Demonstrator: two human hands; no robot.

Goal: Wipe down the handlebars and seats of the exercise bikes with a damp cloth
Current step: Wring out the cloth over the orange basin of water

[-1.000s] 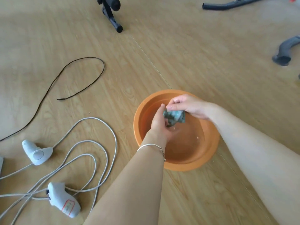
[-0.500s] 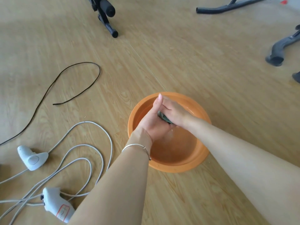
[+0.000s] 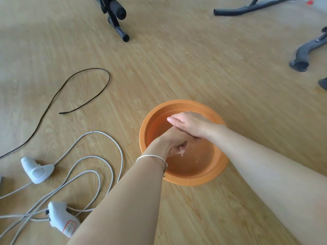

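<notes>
Near left: two cabled white controllers on the floor. Far, left of centre: black bike leg. Centre: orange basin on the floor. Left hand above basin, curled into a fist, dripping; what it holds cannot be told. Right hand flat, fingers straight, lying across the left fist. Cloth hidden from view. Far right: grey bike foot.

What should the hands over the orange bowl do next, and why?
Probably squeeze over the orange basin: the left hand is a fist under the flat right hand, water drips from it, so the cloth likely hidden inside seems too wet for wiping.
</notes>
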